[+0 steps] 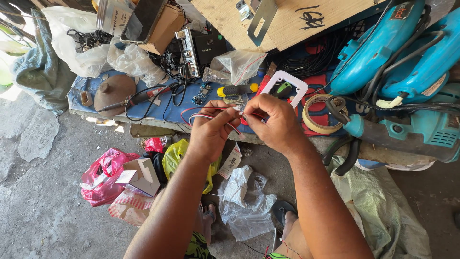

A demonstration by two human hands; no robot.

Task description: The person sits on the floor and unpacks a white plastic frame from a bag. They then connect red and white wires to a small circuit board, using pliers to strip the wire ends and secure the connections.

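My left hand (209, 128) and my right hand (273, 122) are raised together over the front edge of a low bench covered in blue cloth (120, 112). Between them runs a thin bundle of red, white and black wires (201, 115); both hands pinch it, the right at its end, the left a little further back, with a loop curling left. Just beyond the hands lie a yellow-handled screwdriver (237, 89) and a white plastic frame (286, 85) with a green-handled tool inside.
A tape roll (317, 115) and turquoise power tools (383, 48) with coiled cables crowd the right. A soldering iron (139, 99), a brown dome, a small circuit board (200, 94) and plastic bags lie left. Pink, yellow and clear bags and a small box litter the concrete floor.
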